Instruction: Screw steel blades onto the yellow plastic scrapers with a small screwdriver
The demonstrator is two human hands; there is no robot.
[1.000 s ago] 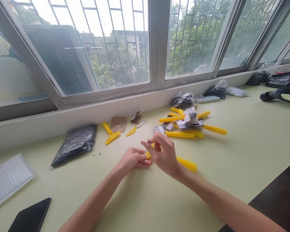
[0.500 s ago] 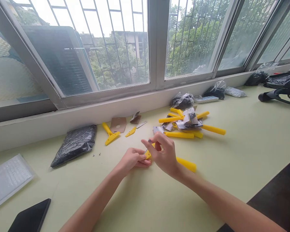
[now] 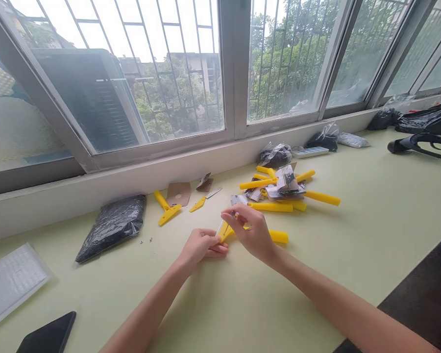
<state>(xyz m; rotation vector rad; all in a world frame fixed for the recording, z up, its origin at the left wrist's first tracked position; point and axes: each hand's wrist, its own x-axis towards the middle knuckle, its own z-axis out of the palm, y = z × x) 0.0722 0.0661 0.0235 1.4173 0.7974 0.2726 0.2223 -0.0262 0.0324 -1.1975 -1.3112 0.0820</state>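
Note:
My left hand (image 3: 203, 246) is closed round the blade end of a yellow scraper (image 3: 280, 237), whose handle points right and passes behind my right hand (image 3: 253, 234). A pale blade edge shows at the scraper's head. Pinched between the thumb and fingers of my right hand is a small screwdriver (image 3: 233, 214), its thin shaft slanting down to the yellow head; whether the tip sits in a screw is too small to tell. Beyond my hands lie a yellow scraper with its head detached (image 3: 166, 211), a loose yellow cover plate (image 3: 197, 204) and a blade (image 3: 213, 192).
Several yellow scrapers with card packaging (image 3: 286, 184) are heaped behind my right hand. Two tiny screws (image 3: 150, 239) lie near a black plastic-wrapped packet (image 3: 112, 225). A phone (image 3: 47, 336) is at front left. Windows (image 3: 169, 98) rise behind the table.
The scraper's handle has swung away from me, and the screwdriver now leans more. My right hand has turned slightly; my left hand keeps its hold. The whole view has shifted a little.

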